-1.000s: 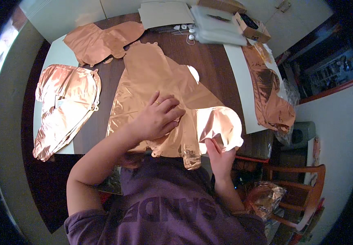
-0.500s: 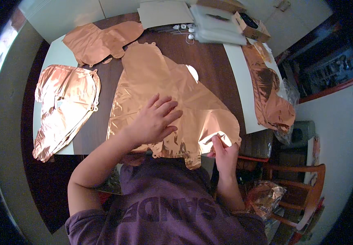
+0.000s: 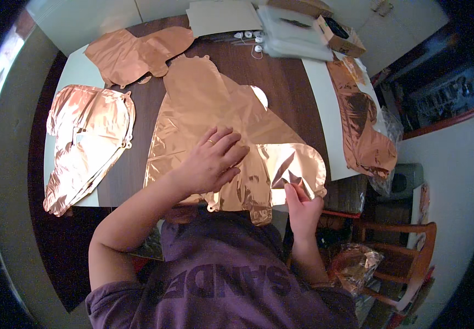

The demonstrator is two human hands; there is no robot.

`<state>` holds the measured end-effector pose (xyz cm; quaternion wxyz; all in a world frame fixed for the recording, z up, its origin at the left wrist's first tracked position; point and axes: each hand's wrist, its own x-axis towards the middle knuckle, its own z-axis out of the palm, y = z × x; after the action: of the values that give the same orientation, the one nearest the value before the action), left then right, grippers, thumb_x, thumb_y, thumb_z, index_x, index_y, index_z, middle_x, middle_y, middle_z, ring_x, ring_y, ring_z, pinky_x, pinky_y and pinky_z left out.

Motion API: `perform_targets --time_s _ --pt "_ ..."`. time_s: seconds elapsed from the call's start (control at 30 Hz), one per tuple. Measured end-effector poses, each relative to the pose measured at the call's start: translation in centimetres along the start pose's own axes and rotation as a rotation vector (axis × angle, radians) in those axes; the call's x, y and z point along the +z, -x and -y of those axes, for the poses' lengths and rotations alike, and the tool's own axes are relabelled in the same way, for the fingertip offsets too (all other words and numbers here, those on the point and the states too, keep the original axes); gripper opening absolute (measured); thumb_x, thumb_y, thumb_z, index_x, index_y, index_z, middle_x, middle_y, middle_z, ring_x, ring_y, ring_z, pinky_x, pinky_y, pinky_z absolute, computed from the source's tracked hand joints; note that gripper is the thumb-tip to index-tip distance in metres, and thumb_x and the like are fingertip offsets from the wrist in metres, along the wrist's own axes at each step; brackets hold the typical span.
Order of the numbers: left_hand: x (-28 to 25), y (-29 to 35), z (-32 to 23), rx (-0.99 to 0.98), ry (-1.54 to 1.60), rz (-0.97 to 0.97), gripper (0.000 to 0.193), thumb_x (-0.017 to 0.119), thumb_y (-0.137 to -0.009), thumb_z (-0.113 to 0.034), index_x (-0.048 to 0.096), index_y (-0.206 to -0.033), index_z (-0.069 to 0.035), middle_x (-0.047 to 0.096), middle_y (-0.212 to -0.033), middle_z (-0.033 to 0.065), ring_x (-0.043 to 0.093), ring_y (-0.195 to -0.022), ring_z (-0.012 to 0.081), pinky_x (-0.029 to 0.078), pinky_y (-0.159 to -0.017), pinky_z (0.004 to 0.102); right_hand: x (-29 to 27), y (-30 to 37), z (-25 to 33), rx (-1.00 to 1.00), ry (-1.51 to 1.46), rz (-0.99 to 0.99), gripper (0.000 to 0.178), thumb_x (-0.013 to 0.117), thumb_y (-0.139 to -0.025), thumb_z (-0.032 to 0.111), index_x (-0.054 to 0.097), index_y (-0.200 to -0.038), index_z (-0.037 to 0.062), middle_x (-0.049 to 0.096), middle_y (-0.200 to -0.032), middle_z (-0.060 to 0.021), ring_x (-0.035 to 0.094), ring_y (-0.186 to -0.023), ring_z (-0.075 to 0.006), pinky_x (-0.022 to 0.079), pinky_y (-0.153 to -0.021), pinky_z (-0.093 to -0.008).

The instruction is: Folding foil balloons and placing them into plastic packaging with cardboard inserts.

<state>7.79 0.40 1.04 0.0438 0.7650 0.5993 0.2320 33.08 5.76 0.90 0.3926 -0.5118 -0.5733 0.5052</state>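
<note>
A large copper-coloured foil balloon (image 3: 193,104) lies deflated and flat across the near middle of the table, with small tabs along its edge. My left hand (image 3: 215,159) rests on its middle, fingers stretched out and a ring on one of them. At the balloon's lower right lobe, my right hand (image 3: 304,204) pinches the foil between thumb and fingers. Bright creases run up from that pinch. A short tail of foil hangs over the table's front edge between my hands.
Folded copper foil balloons (image 3: 92,126) lie at the left, with another flat foil piece (image 3: 133,55) behind. More foil (image 3: 357,120) lies along the right edge. White sheets (image 3: 223,16), clear plastic sleeves (image 3: 292,38) and an open box (image 3: 338,35) stand at the back. A wooden chair (image 3: 426,247) is at right.
The right lobe of the balloon has shifted slightly right and catches more light. My left hand has slid a little to the right over the foil. My right hand keeps its pinch.
</note>
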Motion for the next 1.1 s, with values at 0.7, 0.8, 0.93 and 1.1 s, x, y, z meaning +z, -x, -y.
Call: perform_targets --time_s 0.7,0.8,0.93,1.1 --pt "-0.4 0.2 0.8 0.042 -0.143 0.138 0.075 0.065 -0.071 -0.037 0.046 -0.140 -0.014 0.042 -0.140 0.0148 0.033 -0.136 0.0334 0.021 -0.116 0.0512 0.7 -5.6 1.6 -0.952 0.705 0.424 0.030 0.066 -0.082 0.007 0.066 -0.112 0.0053 0.064 -0.116 -0.0116 0.058 -0.110 -0.0310 0.044 -0.098 -0.0441" --pt "-0.4 0.1 0.6 0.018 -0.109 0.148 0.077 0.067 -0.070 -0.037 0.045 -0.140 -0.015 0.042 -0.140 0.0151 0.033 -0.136 0.0335 0.020 -0.116 0.0512 1.8 -5.8 1.1 -0.998 0.843 0.561 0.040 0.064 -0.085 0.017 0.061 -0.124 0.0087 0.053 -0.132 -0.0135 0.047 -0.123 -0.0343 0.033 -0.108 -0.0518" --pt "-1.7 -0.3 0.0 0.011 -0.043 0.179 0.079 0.069 -0.069 -0.032 0.044 -0.142 -0.016 0.042 -0.141 0.0145 0.033 -0.137 0.0333 0.020 -0.117 0.0510 2.2 -5.3 1.3 -1.003 0.922 0.581 0.052 0.064 -0.086 0.028 0.053 -0.134 0.0102 0.047 -0.139 -0.0168 0.043 -0.128 -0.0370 0.027 -0.111 -0.0556" --pt "0.0 0.2 1.0 0.041 -0.176 0.139 0.074 0.066 -0.072 -0.023 0.044 -0.142 -0.016 0.040 -0.142 0.0142 0.032 -0.138 0.0320 0.020 -0.117 0.0503 2.3 -5.4 2.0 -0.986 0.976 0.639 0.060 0.065 -0.085 0.030 0.047 -0.139 0.0103 0.041 -0.143 -0.0187 0.038 -0.131 -0.0395 0.025 -0.111 -0.0561"
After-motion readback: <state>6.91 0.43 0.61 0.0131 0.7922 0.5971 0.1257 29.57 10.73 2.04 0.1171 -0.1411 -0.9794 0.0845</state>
